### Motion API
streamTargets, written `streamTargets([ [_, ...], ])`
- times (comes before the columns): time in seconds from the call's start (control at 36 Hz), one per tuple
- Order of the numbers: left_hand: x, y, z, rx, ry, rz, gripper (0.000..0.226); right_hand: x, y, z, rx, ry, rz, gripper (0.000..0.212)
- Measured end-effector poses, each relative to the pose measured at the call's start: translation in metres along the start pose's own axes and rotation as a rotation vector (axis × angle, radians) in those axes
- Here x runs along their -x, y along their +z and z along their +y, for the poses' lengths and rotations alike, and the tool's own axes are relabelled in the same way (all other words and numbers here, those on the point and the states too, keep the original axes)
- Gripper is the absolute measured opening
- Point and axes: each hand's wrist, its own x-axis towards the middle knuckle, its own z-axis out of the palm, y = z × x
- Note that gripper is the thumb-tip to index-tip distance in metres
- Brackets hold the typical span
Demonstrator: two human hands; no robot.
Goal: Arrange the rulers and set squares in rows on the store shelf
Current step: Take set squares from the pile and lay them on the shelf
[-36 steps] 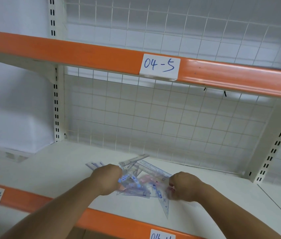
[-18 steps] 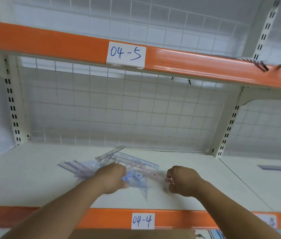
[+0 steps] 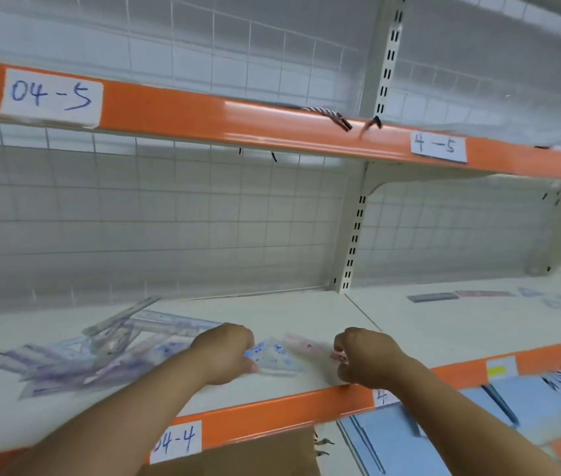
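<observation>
Shelf (image 3: 289, 310), bay 04-4. Step, by judgement: pulling pieces from the pile to lay out. Hands: left hand (image 3: 226, 353) grips a clear blue-printed set square (image 3: 274, 359); right hand (image 3: 365, 359) pinches a pink-printed piece (image 3: 306, 345), type blurred. Bay contents: tangled heap of rulers and set squares (image 3: 100, 352), left. Neighbouring bay: few flat pieces in a line (image 3: 433, 297). Next move: part the two and set them parallel.

Bright, even light; motion blur throughout; edges bowed.

Clear plastic rulers and set squares (image 3: 93, 352) were blurred, markings unreadable, white paper shelf label (image 3: 383, 397) was half hidden behind right forearm (image 3: 444, 407)
</observation>
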Motion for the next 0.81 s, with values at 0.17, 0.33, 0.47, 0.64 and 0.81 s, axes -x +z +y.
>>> streamTargets([
  [0.17,-0.020,0.005,0.075,0.014,0.029,-0.006,0.040,0.030,0.006,0.069,0.019,0.031,0.013,0.034],
  [0.33,-0.037,0.014,0.162,0.034,0.056,-0.004,0.043,0.063,0.012,0.149,0.044,0.048,0.007,0.033],
  [0.47,-0.052,0.027,0.232,0.048,0.065,-0.015,0.043,0.095,0.013,0.215,0.053,0.035,-0.050,0.023],
  [0.64,-0.066,0.041,0.308,0.073,0.093,-0.042,0.037,0.132,0.018,0.282,0.081,0.044,-0.068,0.012],
  [0.81,-0.088,0.046,0.372,0.054,0.151,-0.067,0.039,0.160,0.028,0.343,0.050,0.098,-0.092,0.015],
])
